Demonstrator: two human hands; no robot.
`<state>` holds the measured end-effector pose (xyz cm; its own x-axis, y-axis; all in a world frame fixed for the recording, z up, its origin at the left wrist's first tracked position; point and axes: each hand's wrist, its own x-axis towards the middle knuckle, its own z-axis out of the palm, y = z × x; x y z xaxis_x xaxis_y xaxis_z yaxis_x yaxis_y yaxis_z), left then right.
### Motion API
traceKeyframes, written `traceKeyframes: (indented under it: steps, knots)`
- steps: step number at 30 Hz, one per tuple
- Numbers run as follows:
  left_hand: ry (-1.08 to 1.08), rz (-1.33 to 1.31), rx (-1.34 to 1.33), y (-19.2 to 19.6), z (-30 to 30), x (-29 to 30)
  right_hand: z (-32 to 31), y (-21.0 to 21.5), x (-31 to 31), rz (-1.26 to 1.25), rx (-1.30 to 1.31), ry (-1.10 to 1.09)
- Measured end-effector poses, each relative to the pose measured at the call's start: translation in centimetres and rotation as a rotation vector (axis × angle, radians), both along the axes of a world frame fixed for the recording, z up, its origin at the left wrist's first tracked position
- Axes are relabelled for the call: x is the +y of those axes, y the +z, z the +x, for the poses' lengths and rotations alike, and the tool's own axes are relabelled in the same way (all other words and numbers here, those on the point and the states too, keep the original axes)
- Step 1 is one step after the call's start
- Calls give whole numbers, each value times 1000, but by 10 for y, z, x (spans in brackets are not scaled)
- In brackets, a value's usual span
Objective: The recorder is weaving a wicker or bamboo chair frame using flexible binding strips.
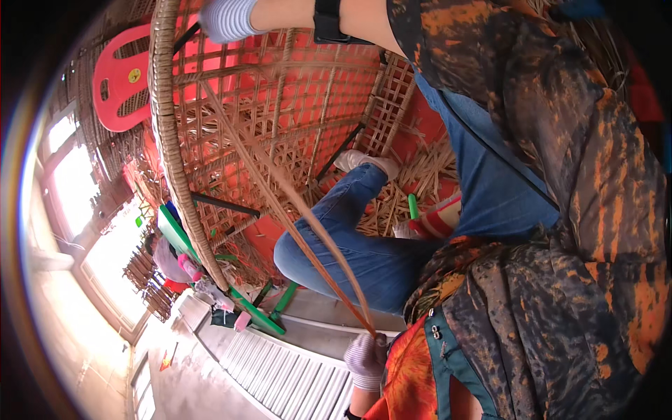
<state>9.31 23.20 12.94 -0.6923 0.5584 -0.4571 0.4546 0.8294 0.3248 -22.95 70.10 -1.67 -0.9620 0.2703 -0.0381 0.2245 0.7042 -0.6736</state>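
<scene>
My left hand [365,362], in a striped glove, is at the lower middle, closed around the end of a brown rattan strip [288,222]. Two lengths of the strip run from it up to the weave, one smeared by motion. At the upper edge, my right hand [229,17], gloved alike, is beside the wrapped rim [168,119] of a large woven rattan frame [238,133]. Its fingers are blurred and partly cut off. The open lattice spreads over the upper middle, with dark metal rods [224,204] in it. My bent knee in blue jeans [329,245] presses close to the weave.
A red plastic chair [120,84] is beyond the rim. Cut rattan scraps [430,168] lie around my feet on red ground. Green legs [259,311] and a white slatted panel [287,374] are toward the bottom. Another person [171,262] is at the left, near bright windows.
</scene>
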Motion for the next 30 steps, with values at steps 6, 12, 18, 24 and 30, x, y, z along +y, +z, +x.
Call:
traceKeyframes:
  steps: [6,12,18,24,30]
  knots:
    - [34,-61,-70,-2,30,-45,52,8,-77,163,300,55]
    - [17,-26,-272,-15,10,-51,45,0,-65,-148,189,163]
    - [435,-181,-463,-14,-120,-24,20,-16,-55,-566,231,-231]
    - [182,284,105,-55,-266,178,10,-41,-48,-1094,127,-180]
    - [249,700,91,-120,-335,270,7,-26,-53,-1224,52,-78]
